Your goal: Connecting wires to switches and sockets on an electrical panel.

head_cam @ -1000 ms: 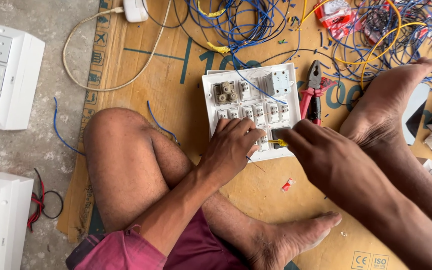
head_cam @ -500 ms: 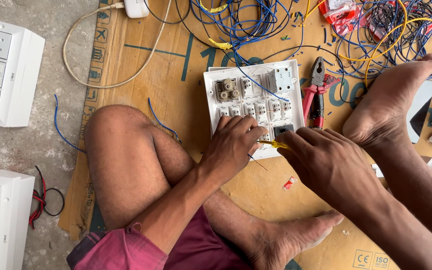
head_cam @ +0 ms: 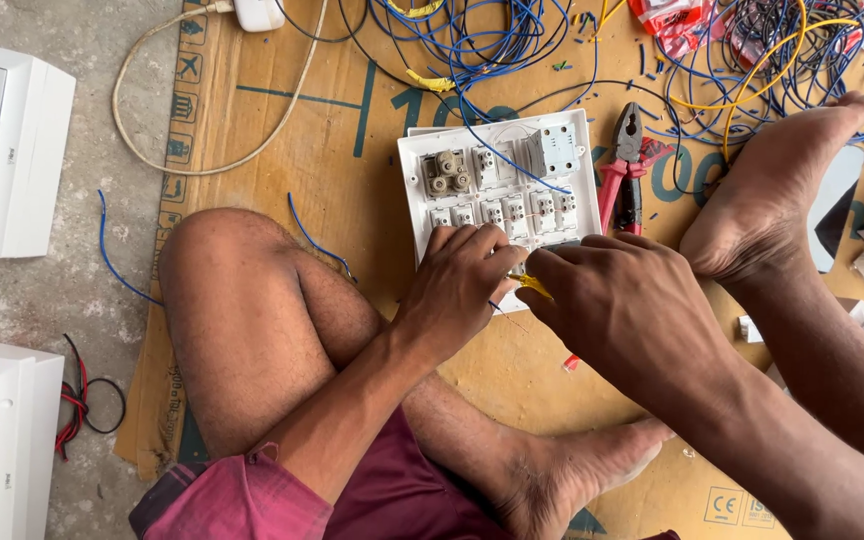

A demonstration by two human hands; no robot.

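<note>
A white switch plate (head_cam: 497,180) lies back side up on the cardboard, showing several grey switch modules and a blue wire across it. My left hand (head_cam: 460,285) rests on its near edge, fingers curled on the lower left modules. My right hand (head_cam: 620,300) is closed around a small yellow-handled tool (head_cam: 533,287), whose tip meets the plate's near edge between the two hands. What the tip touches is hidden by my fingers.
Red-handled pliers (head_cam: 625,170) lie just right of the plate. Tangled blue, yellow and black wires (head_cam: 722,70) cover the far cardboard (head_cam: 282,140). White switch boxes (head_cam: 2,150) sit on the concrete at left. My bare knee (head_cam: 222,300) and feet (head_cam: 782,200) flank the plate.
Both hands have shifted slightly toward the near edge of the plate. The yellow tool now sits between them, more covered by my right fingers.
</note>
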